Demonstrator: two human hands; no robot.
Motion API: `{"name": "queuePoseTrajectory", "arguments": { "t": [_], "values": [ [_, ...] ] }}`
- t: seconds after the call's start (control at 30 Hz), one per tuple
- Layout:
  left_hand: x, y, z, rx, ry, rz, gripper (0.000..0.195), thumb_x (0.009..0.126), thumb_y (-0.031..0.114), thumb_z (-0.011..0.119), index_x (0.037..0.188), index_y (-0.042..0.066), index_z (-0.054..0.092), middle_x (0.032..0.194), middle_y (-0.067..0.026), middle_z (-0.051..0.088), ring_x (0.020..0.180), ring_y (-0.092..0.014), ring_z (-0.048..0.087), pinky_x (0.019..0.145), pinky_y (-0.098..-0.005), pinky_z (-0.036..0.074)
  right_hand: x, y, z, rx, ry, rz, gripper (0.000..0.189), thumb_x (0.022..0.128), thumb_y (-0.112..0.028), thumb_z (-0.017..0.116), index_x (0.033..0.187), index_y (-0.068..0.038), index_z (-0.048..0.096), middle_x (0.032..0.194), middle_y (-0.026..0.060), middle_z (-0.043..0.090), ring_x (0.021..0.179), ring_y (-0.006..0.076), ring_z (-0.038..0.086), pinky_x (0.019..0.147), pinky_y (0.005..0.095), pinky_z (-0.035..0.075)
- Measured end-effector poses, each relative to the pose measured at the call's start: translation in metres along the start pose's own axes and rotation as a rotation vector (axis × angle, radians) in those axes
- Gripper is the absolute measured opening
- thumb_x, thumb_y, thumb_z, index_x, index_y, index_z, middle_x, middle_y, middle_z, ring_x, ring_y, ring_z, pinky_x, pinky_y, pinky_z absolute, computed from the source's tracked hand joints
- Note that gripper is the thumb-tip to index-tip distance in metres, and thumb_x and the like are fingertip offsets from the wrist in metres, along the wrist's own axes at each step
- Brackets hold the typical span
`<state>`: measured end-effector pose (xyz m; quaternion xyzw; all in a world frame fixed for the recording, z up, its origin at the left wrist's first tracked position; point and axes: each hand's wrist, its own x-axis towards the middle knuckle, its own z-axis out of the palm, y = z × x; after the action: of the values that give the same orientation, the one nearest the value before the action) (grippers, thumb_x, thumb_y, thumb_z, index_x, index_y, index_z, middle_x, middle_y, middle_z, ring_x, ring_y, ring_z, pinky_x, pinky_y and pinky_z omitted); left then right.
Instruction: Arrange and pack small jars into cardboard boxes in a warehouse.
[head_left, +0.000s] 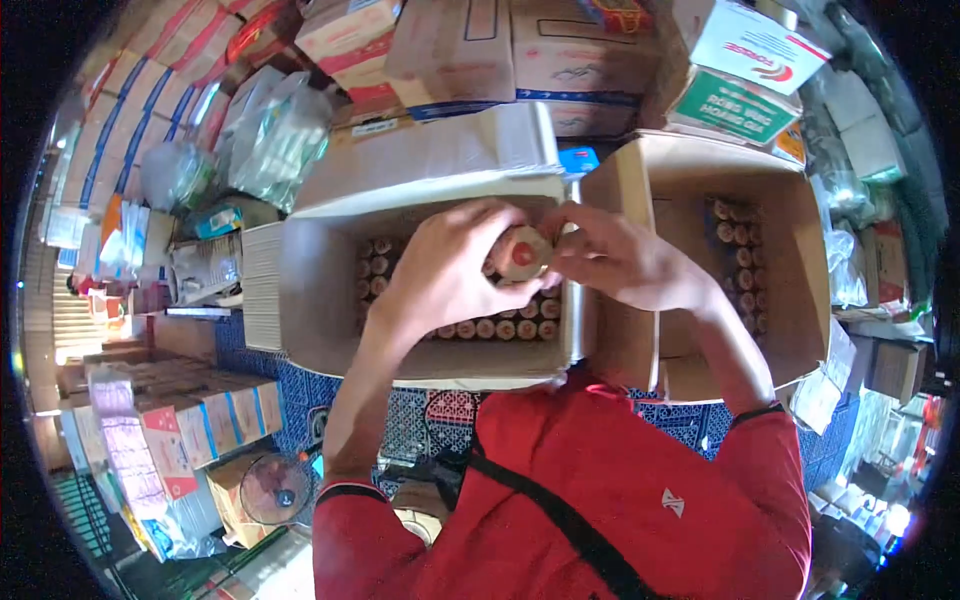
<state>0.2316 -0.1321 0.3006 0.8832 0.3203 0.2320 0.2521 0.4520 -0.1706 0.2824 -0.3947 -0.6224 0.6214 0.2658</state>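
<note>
My left hand (439, 270) is closed around a small cylindrical item (523, 253), whose round end with a red-orange dot faces up. Close on its right, my right hand (611, 259) has its fingers bent together near the item's edge; whether they pinch anything is unclear. Both hands are above a large open cardboard box (322, 292), where rows of similar round-ended items (486, 328) stand upright, partly hidden by my left hand and forearm. A second open cardboard box (795, 315) stands to the right, with more such items (745, 279) inside, below my right forearm.
Stacked cardboard cartons (450, 56) rise behind the boxes. Plastic-wrapped goods (279, 139) lie at the upper left. A green-and-white carton (731, 105) stands at the upper right. A wire-guarded fan (276, 489) is at the lower left, near more cartons (225, 420).
</note>
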Motion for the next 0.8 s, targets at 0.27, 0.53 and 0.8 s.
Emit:
{"name": "queuePoseTrajectory", "arguments": {
  "t": [0.27, 0.53, 0.8],
  "values": [
    [-0.082, -0.140, -0.008, 0.251, -0.378, -0.242, 0.045, 0.062, 0.032, 0.077, 0.088, 0.000, 0.061, 0.075, -0.0223, 0.064, 0.074, -0.041, 0.064, 0.069, -0.0463, 0.052, 0.142, 0.085, 0.093, -0.405, -0.164, -0.016, 0.033, 0.090, -0.016, 0.051, 0.119, 0.000, 0.053, 0.090, 0.0198, 0.067, 0.082, 0.0299, 0.065, 0.074, 0.0404, 0.050],
    [-0.168, -0.278, 0.064, 0.489, -0.906, -0.265, 0.027, 0.068, 0.019, 0.069, 0.091, 0.006, 0.069, 0.085, -0.0174, 0.068, 0.080, -0.033, 0.067, 0.067, -0.0459, 0.055, 0.206, 0.223, 0.202, -0.292, -0.382, 0.296, 0.031, 0.089, -0.026, 0.054, 0.105, 0.000, 0.059, 0.084, 0.0171, 0.063, 0.068, 0.0255, 0.055, 0.061, 0.0440, 0.045],
    [-0.191, -0.306, 0.094, 0.519, -0.983, -0.181, 0.037, 0.066, 0.032, 0.078, 0.093, 0.007, 0.070, 0.095, -0.0099, 0.069, 0.091, -0.028, 0.067, 0.073, -0.0428, 0.055, 0.229, 0.393, 0.267, -0.368, -0.362, 0.330, 0.062, 0.078, -0.004, 0.050, 0.139, -0.006, 0.040, 0.121, 0.0214, 0.057, 0.097, 0.0294, 0.059, 0.079, 0.0442, 0.048]
  ]
}}
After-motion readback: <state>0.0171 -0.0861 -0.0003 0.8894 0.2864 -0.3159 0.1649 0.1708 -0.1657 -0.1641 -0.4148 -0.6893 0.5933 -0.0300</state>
